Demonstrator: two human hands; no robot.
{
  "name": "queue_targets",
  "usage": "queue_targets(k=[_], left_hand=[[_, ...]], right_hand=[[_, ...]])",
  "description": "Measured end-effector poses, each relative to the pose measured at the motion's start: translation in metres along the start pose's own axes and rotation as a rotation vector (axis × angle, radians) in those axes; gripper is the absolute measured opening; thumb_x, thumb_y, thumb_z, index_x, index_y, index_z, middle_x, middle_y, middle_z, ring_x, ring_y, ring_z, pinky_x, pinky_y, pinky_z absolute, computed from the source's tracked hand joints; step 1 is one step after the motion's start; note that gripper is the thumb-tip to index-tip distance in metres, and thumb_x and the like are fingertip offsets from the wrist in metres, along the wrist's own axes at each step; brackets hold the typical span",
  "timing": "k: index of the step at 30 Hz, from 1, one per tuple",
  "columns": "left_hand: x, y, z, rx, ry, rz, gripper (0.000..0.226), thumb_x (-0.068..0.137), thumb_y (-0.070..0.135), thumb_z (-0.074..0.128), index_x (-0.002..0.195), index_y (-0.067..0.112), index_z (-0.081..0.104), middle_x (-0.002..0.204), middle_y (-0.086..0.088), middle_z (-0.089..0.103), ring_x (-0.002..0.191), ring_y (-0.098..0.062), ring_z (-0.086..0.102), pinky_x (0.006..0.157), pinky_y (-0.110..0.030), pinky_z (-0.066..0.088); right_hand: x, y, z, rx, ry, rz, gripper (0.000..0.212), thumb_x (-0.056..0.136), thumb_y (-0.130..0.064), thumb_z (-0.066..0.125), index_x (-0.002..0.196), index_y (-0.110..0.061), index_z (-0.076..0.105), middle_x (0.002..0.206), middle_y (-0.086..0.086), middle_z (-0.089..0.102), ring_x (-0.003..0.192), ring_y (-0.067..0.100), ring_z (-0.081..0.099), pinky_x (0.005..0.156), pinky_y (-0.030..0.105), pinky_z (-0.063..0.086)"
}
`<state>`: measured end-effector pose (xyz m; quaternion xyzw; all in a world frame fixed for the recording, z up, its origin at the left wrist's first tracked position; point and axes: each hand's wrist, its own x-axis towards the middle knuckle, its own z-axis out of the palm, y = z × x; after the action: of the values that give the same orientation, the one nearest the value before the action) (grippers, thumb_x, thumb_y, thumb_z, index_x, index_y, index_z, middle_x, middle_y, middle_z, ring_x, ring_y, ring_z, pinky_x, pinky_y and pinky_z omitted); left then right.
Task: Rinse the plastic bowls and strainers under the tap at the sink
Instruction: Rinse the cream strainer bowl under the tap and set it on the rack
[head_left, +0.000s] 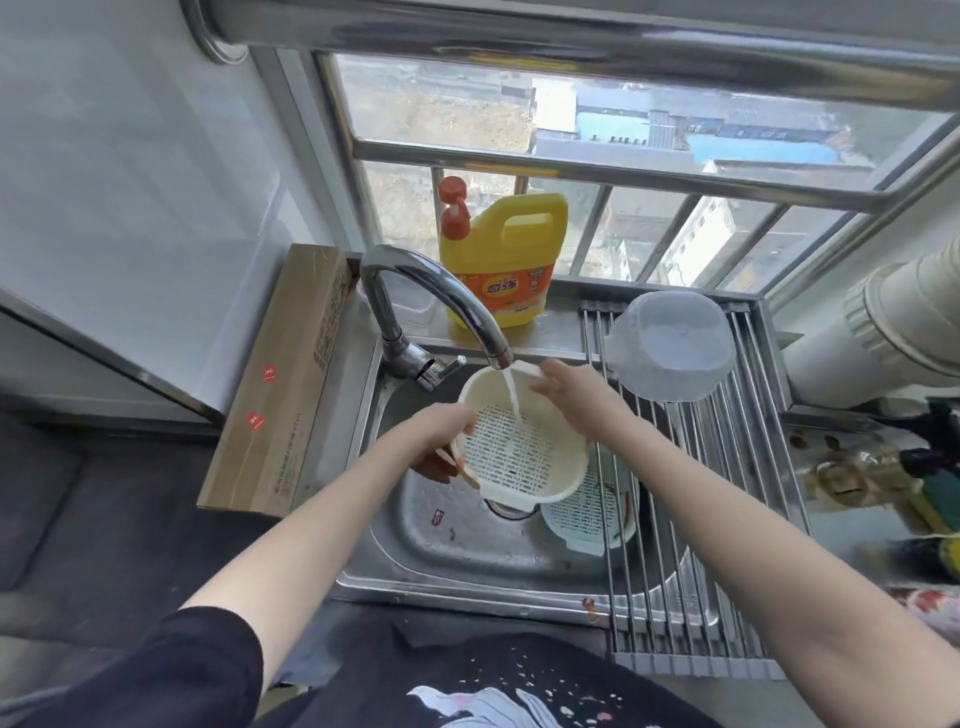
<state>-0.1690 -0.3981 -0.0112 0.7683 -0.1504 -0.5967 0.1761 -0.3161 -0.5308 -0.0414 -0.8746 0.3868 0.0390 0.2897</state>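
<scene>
At the middle of the frame, over the sink (467, 551), my fingers hold a cream strainer (522, 447) tilted under the running tap (441, 296). The fingers of my left hand (441, 423) curl round the strainer's left rim, with the thumb over the edge and the other fingers underneath it. The fingers of my right hand (563, 387) pinch the small tab on its far rim, just beside the spout. A thin stream of water (511, 395) falls from the spout onto the slotted bottom of the strainer.

Below and to the right of it, a second pale strainer (587, 512) lies in the basin, partly under the bars of the drying rack (691, 519) that spans the right side of the sink. The drain (506, 509) shows just beneath the strainer I am holding. On the rack's far end, right of centre, a clear plastic bowl (672, 345) rests upside down.

Behind the tap, on the ledge under the window (623, 135), stands a yellow bottle of dish soap (501, 260) with an orange pump. At the left of the sink a long cardboard box (280, 384) lies on the counter (62, 519). At the right edge a thick white pipe (883, 332) slants down.
</scene>
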Motion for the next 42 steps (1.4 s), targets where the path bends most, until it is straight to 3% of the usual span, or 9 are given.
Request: queue_targets(k=[5,11,15,19,22,26,35,38,42], left_hand=[[0.013,-0.014,0.005,-0.278,0.048,0.027,0.027,0.092,-0.003,0.031,0.081,0.008,0.054,0.072,-0.008,0.068,0.071,-0.025,0.065,0.07,-0.043,0.057],[0.025,-0.02,0.021,-0.496,-0.007,-0.019,0.032,0.101,0.001,0.034,0.131,0.003,0.043,0.126,-0.019,0.059,0.117,-0.035,0.058,0.08,-0.045,0.05],[0.031,-0.017,0.028,-0.584,-0.023,-0.014,0.035,0.101,0.008,0.041,0.136,0.01,0.041,0.127,-0.018,0.059,0.108,-0.033,0.062,0.057,-0.038,0.058],[0.035,-0.015,0.039,-0.645,0.03,0.058,0.038,0.1,0.009,0.043,0.137,0.015,0.035,0.132,-0.018,0.055,0.106,-0.036,0.061,0.051,-0.041,0.055],[0.034,-0.018,0.045,-0.685,0.03,0.084,0.041,0.099,0.003,0.041,0.137,0.015,0.033,0.133,-0.015,0.053,0.111,-0.036,0.058,0.055,-0.041,0.052],[0.033,-0.02,0.042,-0.754,-0.05,0.084,0.045,0.097,0.001,0.046,0.138,0.017,0.035,0.131,-0.018,0.054,0.101,-0.032,0.061,0.058,-0.042,0.054],[0.027,-0.012,0.002,-0.218,0.193,0.175,0.023,0.091,0.024,0.054,0.113,0.019,0.053,0.103,-0.011,0.062,0.082,-0.032,0.069,0.067,-0.049,0.06],[0.023,-0.007,-0.001,-0.108,0.241,0.236,0.016,0.089,0.015,0.047,0.103,0.019,0.054,0.087,-0.007,0.064,0.071,-0.029,0.069,0.062,-0.047,0.06],[0.025,-0.004,0.012,-0.193,0.373,0.275,0.022,0.09,0.011,0.041,0.104,0.021,0.054,0.107,-0.012,0.061,0.079,-0.034,0.068,0.052,-0.044,0.059]], right_hand=[[-0.013,-0.009,-0.004,-0.059,0.365,-0.16,0.034,0.102,-0.024,0.037,0.126,-0.008,0.055,0.111,0.014,0.067,0.103,0.031,0.06,0.085,0.04,0.049],[-0.038,0.0,0.019,-0.566,0.38,-0.354,0.059,0.086,-0.009,0.04,0.144,-0.006,0.036,0.152,0.015,0.034,0.141,0.029,0.027,0.116,0.046,0.017],[-0.052,-0.003,0.034,-0.598,-0.061,-0.31,0.043,0.097,-0.035,0.034,0.124,-0.012,0.057,0.13,0.009,0.059,0.127,0.025,0.049,0.118,0.042,0.008],[-0.059,-0.005,0.05,-0.555,-0.252,-0.108,0.092,0.085,-0.074,0.013,0.147,-0.008,0.031,0.154,0.02,0.026,0.144,0.03,0.021,0.119,0.044,0.002],[-0.06,-0.004,0.049,-0.578,-0.302,-0.165,0.067,0.093,-0.047,0.046,0.151,-0.024,0.02,0.156,0.024,0.014,0.146,0.033,0.011,0.118,0.041,0.004],[-0.06,0.001,0.043,-0.617,-0.204,-0.306,0.054,0.097,-0.018,0.044,0.149,-0.022,0.028,0.154,0.01,0.03,0.144,0.026,0.019,0.116,0.04,0.008],[-0.057,0.021,0.025,-0.924,-0.12,-0.54,0.02,0.079,-0.018,0.07,0.1,-0.018,0.07,0.104,0.0,0.072,0.113,0.029,0.06,0.11,0.046,0.032],[-0.052,0.018,0.018,-0.986,0.013,-0.473,0.022,0.077,-0.021,0.072,0.1,-0.019,0.073,0.118,0.004,0.068,0.127,0.03,0.051,0.115,0.05,0.008],[-0.044,-0.007,0.022,-0.956,-0.058,-0.1,0.056,0.091,-0.027,0.055,0.14,-0.005,0.042,0.153,0.019,0.029,0.146,0.035,0.008,0.105,0.057,-0.023]])
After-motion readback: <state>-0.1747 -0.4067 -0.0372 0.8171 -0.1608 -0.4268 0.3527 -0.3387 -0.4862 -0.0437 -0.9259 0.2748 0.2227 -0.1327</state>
